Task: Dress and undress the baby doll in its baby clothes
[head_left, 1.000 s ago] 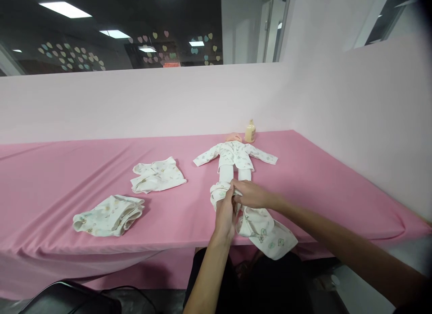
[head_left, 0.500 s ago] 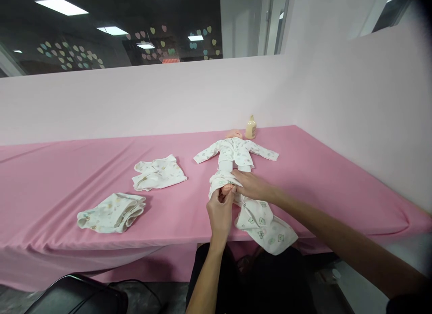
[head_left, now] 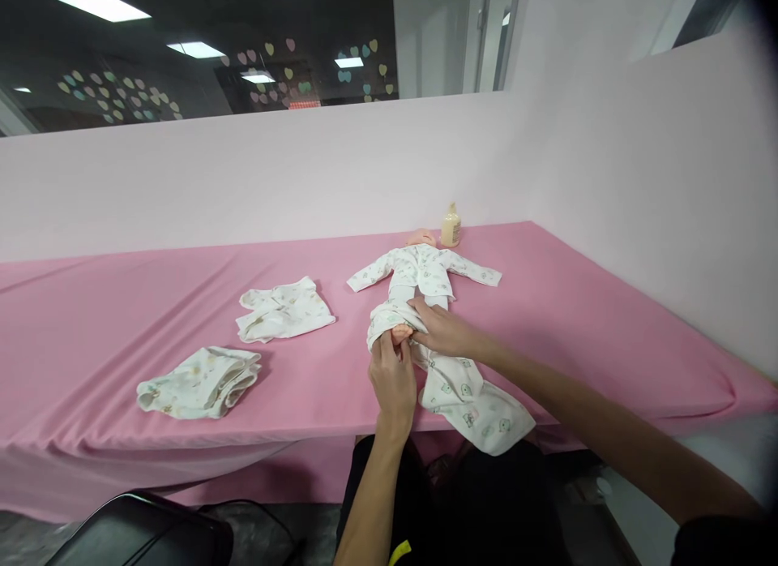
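A baby doll (head_left: 419,266) lies on its back on the pink table (head_left: 121,306), head toward the far wall, wearing a white printed top. White printed trousers (head_left: 468,392) are bunched around its lower legs, and one leg of them trails over the table's front edge. My left hand (head_left: 392,375) grips the doll's bare foot (head_left: 402,333), which pokes out of the bunched cloth. My right hand (head_left: 441,329) pinches the trousers' gathered edge just beside that foot.
Two folded white baby garments lie to the left: one (head_left: 283,309) mid-table, another (head_left: 198,381) nearer the front edge. A small cream bottle (head_left: 450,225) stands by the doll's head. A pink partition (head_left: 638,193) walls the back and right. A black chair (head_left: 139,529) sits below left.
Both hands have moved up the doll's legs toward its body, drawing the bunched trousers farther up. The doll's foot now shows out of the cloth.
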Demonstrator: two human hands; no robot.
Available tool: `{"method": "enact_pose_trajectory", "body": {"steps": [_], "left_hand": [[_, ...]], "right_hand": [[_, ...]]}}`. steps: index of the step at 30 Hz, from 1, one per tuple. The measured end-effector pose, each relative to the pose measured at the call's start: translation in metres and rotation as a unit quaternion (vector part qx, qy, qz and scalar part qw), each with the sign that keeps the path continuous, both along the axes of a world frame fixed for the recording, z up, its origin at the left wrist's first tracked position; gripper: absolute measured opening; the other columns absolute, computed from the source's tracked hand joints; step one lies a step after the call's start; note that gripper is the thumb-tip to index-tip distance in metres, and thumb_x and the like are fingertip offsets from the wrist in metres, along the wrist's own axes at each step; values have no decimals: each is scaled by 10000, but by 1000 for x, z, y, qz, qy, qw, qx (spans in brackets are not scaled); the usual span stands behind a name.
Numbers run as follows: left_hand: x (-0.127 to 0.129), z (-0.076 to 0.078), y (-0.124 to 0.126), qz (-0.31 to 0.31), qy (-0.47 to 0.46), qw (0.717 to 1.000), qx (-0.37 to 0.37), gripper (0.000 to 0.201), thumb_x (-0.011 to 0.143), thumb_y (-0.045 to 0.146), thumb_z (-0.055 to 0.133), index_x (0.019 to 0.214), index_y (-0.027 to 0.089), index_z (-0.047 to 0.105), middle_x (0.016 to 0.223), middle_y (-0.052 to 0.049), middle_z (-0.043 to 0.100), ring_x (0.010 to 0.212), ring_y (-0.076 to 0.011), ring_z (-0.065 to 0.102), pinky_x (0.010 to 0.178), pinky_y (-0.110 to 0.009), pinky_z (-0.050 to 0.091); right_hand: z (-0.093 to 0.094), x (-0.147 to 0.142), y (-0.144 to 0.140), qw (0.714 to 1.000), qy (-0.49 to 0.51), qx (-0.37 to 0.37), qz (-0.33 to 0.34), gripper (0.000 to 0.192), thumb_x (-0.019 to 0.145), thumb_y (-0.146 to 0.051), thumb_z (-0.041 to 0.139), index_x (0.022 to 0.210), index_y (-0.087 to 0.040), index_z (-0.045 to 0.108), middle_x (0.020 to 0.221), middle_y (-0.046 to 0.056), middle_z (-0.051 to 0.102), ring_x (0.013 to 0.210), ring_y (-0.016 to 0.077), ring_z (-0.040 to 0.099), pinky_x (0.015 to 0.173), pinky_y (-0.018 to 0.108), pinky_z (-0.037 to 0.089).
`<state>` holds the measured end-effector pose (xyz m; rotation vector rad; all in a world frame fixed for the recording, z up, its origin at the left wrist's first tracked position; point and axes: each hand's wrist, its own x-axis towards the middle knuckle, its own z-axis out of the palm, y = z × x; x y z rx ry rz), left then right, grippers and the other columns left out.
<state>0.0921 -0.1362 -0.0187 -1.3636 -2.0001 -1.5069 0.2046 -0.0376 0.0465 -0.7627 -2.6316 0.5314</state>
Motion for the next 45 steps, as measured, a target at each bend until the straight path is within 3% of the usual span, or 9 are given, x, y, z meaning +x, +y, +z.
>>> {"method": "enact_pose_trajectory", "body": {"steps": [11,16,21,26,30,33,36,41,45], "left_hand": [[-10,-6,1,0,-12,998,65,280,909,271,599,1165,158,616,1119,-121,659,1032,-209,634,866,-325,504],[-20,-3,-3,-7,-85,996,40,275,897,299,604,1138,171,635,1092,-95,670,1009,-210,638,875,-337,506],[-32,-4,-6,-37,-179,983,11,259,868,303,620,1100,196,657,1045,-53,683,971,-187,640,887,-324,506],[-22,-1,-19,-57,-201,976,-59,288,853,351,639,1103,208,655,1100,-59,666,1016,-211,619,883,-345,490],[10,9,-44,-50,-199,979,-10,334,870,416,632,1126,201,634,1146,-74,635,1067,-216,569,928,-355,455],[26,16,-56,-140,-272,949,-71,426,859,468,644,1186,196,608,1061,-58,641,923,-178,575,841,-311,466],[22,22,-55,-241,-358,892,-136,372,861,507,628,976,154,643,836,-25,620,744,-135,542,693,-250,440],[-18,37,-50,-294,-542,786,-46,317,827,464,682,894,161,623,793,-11,630,690,-112,558,636,-207,437],[-52,48,-53,-242,-540,802,-79,353,797,478,710,941,168,622,722,7,585,593,-91,517,542,-186,409]], "right_hand": [[15,-19,27,993,-31,58,-101,206,840,-231,523,1036,-170,545,1068,106,647,943,255,587,713,317,373],[20,-3,31,988,16,-139,-63,311,813,-461,635,949,-191,560,997,44,629,819,183,551,645,275,366],[32,42,29,941,24,-336,12,393,790,-531,671,995,-199,619,1018,33,647,896,183,564,747,284,416],[43,50,30,914,97,-394,24,330,759,-463,743,917,-197,628,923,15,670,870,164,599,787,285,443],[47,22,21,892,183,-409,66,316,774,-441,747,929,-195,623,901,10,657,806,130,589,708,248,439],[52,3,10,891,195,-403,72,323,787,-456,733,938,-195,620,845,1,621,693,99,528,594,219,387],[58,-5,2,901,184,-388,61,355,790,-507,713,922,-193,613,750,-21,551,591,77,428,514,209,305],[64,2,9,913,166,-370,41,404,828,-585,632,797,-187,568,714,-20,501,615,92,411,565,228,327],[67,15,26,931,67,-358,40,440,814,-565,654,664,-179,505,676,-13,467,622,105,393,574,245,312]]}}
